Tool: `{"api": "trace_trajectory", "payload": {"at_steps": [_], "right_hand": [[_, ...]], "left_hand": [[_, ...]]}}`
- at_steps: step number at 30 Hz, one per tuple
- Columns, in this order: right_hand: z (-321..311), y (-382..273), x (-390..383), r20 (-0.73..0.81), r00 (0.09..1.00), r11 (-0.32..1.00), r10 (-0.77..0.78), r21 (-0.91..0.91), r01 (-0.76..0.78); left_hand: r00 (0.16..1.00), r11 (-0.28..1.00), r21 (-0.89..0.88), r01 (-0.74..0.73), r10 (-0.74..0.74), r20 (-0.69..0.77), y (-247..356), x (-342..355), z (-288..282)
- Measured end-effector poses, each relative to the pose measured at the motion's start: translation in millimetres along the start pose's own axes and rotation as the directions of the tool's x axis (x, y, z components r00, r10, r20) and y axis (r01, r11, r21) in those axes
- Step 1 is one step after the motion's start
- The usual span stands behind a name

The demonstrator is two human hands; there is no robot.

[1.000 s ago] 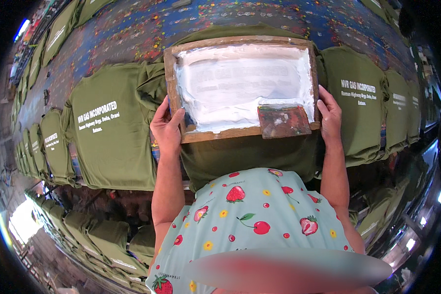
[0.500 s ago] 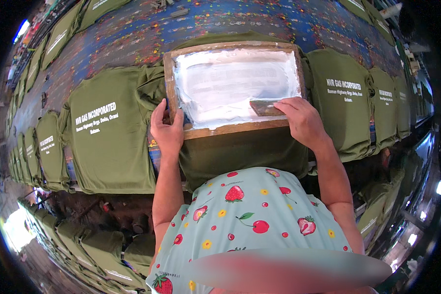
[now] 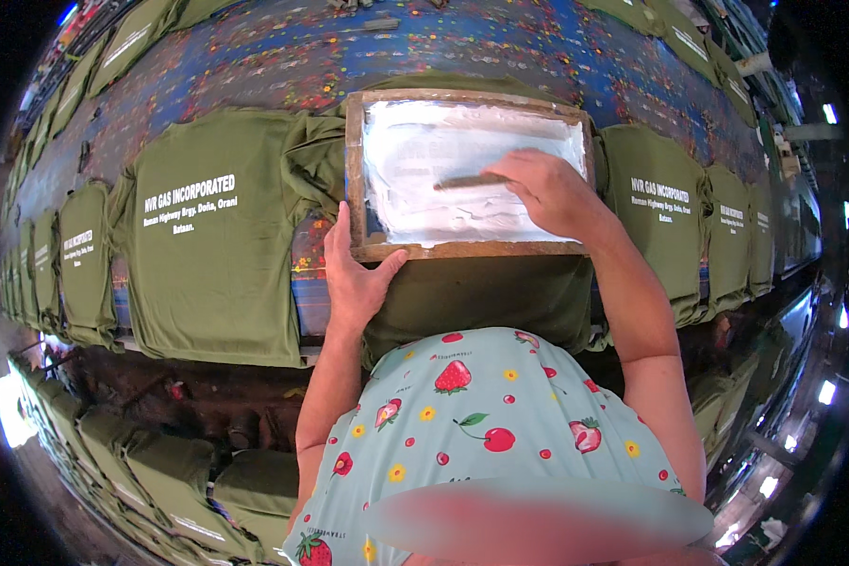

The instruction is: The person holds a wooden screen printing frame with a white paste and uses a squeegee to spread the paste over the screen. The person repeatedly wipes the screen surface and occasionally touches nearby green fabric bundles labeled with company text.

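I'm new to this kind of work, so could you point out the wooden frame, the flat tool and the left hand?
Wooden frame [image 3: 472,251], head view: lower bar.
Flat tool [image 3: 468,182], head view: middle of its visible strip.
Left hand [image 3: 357,281], head view: its middle.

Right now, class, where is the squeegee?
In the head view's upper middle, the squeegee is in the right hand, over white ink inside the wooden screen frame.

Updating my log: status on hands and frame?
Left hand spread at corner of frame. Right hand grips scraper over white paste. Frame over shirt, right hand hiding part.
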State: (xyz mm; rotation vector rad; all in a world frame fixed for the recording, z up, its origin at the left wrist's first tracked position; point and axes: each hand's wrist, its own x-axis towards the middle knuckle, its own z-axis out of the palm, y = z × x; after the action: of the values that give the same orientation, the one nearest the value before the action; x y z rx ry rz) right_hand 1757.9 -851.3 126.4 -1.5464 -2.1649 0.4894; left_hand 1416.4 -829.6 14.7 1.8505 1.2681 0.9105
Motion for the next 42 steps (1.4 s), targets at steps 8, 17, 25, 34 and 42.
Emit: {"api": "trace_trajectory", "payload": {"at_steps": [8, 17, 25, 34, 42], "right_hand": [[25, 16, 83, -0.16, 0.984, 0.989, -0.079, -0.14, 0.056], [35, 35, 108, -0.092, 0.993, 0.989, -0.078, -0.136, 0.065], [55, 20, 85, -0.049, 0.993, 0.97, -0.107, -0.222, 0.094], [74, -44, -5, -0.054, 0.983, 0.973, -0.175, -0.165, 0.164], [4, 51, 24, 0.008, 1.0, 0.997, 0.012, -0.075, -0.011]], "left_hand": [[0.998, 0.997, -0.064, 0.054, -0.051, 0.039, 4, 2, 4], [0.997, 0.994, -0.083, 0.073, -0.07, 0.034, 3, 2, 6], [0.997, 0.996, -0.048, 0.073, -0.072, 0.021, 5, 3, 5], [0.993, 0.993, -0.051, 0.104, -0.101, 0.064, 1, 6, -1], [0.998, 0.99, 0.139, 0.02, -0.028, 0.054, 8, 12, -7]]}}
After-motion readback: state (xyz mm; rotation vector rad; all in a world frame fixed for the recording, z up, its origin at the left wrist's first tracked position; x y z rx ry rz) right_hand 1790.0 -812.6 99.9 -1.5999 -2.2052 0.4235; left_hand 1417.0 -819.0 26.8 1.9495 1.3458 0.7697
